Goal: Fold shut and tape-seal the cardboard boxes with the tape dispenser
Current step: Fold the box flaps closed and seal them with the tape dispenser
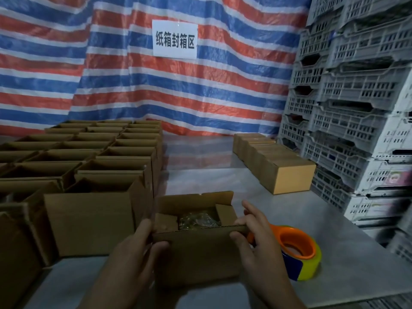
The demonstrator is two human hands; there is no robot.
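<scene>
Low at six o'clock on the desk [223, 175]: a small cardboard box [196, 255], top flaps still up, something clear and crinkled inside. Gripped at its nine o'clock side by the left hand [131, 253], thumb on the near wall and fingers wrapped round the corner. Pinched at its three o'clock end by the right hand [256, 239], thumb on the near flap's edge and fingers curled behind. Just beside that hand, at four o'clock of the box, an orange and yellow tape dispenser [298, 253] lying on the desk. From nine to eleven o'clock, rows of open boxes [100, 152]. At one o'clock, a row of closed boxes [278, 161]. At two o'clock, stacked grey crates [356, 108]. At twelve, a striped tarp [156, 85] with a white sign [175, 39].
</scene>
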